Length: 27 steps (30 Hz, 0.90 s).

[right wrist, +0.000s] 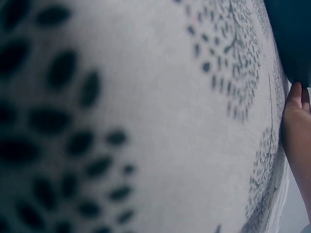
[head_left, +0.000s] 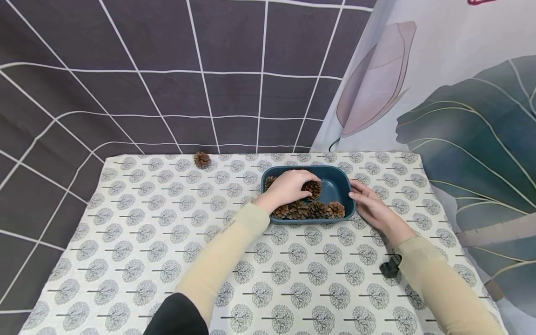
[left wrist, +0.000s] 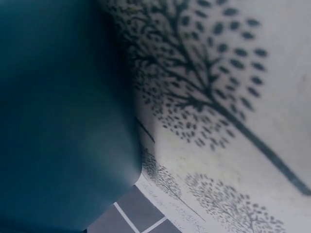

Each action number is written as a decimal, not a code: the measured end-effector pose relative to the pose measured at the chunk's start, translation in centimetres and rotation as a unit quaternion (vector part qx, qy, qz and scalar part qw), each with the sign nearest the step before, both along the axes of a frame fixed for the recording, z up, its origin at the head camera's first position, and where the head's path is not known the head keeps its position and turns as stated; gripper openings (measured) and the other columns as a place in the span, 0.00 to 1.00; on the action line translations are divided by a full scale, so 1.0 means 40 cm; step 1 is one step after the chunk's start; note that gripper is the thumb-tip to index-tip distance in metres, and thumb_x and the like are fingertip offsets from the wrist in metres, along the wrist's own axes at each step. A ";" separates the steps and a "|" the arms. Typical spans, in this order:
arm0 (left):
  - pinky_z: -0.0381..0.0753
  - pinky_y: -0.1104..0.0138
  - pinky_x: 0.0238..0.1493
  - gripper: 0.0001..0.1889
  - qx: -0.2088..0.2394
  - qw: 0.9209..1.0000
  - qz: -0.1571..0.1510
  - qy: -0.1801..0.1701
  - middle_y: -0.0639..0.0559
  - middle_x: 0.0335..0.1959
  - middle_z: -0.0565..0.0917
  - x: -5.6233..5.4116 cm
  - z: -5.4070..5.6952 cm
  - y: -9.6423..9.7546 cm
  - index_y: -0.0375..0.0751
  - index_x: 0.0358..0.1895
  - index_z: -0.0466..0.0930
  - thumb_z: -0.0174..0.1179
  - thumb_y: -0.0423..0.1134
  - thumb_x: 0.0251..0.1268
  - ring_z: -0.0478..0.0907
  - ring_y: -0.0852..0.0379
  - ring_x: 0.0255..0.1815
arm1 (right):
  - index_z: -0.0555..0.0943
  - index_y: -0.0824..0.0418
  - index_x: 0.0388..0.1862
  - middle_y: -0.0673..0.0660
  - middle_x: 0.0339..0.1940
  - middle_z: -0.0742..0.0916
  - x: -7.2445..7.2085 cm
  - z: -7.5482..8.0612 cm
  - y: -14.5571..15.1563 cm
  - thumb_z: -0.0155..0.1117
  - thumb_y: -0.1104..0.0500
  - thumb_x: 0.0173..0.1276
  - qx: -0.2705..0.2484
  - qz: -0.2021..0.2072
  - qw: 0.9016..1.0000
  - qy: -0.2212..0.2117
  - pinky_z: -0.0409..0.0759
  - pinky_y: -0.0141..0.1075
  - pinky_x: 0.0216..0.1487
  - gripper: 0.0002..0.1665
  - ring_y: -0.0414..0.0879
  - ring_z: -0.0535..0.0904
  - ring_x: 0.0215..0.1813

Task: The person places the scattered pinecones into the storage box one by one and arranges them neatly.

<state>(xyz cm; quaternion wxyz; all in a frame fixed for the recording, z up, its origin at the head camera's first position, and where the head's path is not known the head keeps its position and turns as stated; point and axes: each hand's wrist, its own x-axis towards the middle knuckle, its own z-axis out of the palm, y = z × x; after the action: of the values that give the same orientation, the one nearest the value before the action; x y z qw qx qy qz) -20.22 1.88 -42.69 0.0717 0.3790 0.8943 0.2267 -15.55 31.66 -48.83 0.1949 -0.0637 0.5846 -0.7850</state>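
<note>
A dark blue rectangular tub (head_left: 335, 173) stands on the table with several brown pine cones (head_left: 317, 210) inside, most of them along its near side. My left hand (head_left: 288, 187) reaches in over the left part of the tub and grips a pine cone (head_left: 312, 190) between thumb and fingers. At the tub's right end, my right hand (head_left: 374, 208) rests its fingers and thumb against the outer wall. The left wrist view shows the tub's wall (left wrist: 68, 116) close up, no hand. In the right wrist view, part of the right hand (right wrist: 296, 116) touches the tub.
One loose pine cone (head_left: 202, 159) lies near the table's back edge, left of the tub. A tree-print cloth (head_left: 167, 242) covers the table. Behind hang a dark grid-patterned curtain (head_left: 230, 93) and a leaf-patterned one (head_left: 439, 60). A small black device (head_left: 391, 266) sits at the right wrist.
</note>
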 end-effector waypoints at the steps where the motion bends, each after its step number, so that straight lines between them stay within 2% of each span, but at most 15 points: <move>1: 0.79 0.63 0.76 0.24 0.000 1.000 0.000 -0.001 0.53 0.72 0.82 0.001 -0.001 -0.001 0.49 0.70 0.81 0.70 0.41 0.73 0.80 0.55 0.72 | 0.76 0.49 0.68 0.45 0.65 0.83 0.000 0.000 0.000 0.52 0.71 0.82 0.001 -0.001 1.000 -0.001 0.81 0.25 0.68 0.24 0.37 0.82 0.64; 7: 0.78 0.62 0.76 0.24 0.001 1.000 0.001 0.000 0.53 0.72 0.82 0.001 -0.005 -0.001 0.50 0.70 0.81 0.69 0.41 0.74 0.79 0.54 0.73 | 0.76 0.48 0.67 0.45 0.65 0.83 0.000 0.002 0.000 0.53 0.70 0.82 0.012 -0.005 1.000 -0.006 0.80 0.24 0.68 0.24 0.36 0.81 0.64; 27: 0.77 0.62 0.78 0.25 0.003 1.000 -0.018 0.022 0.53 0.71 0.83 -0.002 -0.020 0.000 0.48 0.70 0.81 0.71 0.43 0.73 0.79 0.55 0.73 | 0.78 0.48 0.67 0.46 0.64 0.85 0.000 0.000 0.000 0.50 0.71 0.82 -0.009 0.001 1.000 0.001 0.82 0.26 0.67 0.25 0.37 0.83 0.62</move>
<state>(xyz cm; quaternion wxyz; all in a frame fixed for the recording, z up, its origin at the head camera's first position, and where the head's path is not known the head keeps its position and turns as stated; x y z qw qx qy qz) -20.29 1.88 -43.47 0.0552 0.4003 0.8879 0.2199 -15.53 31.64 -48.83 0.1949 -0.0671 0.5776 -0.7899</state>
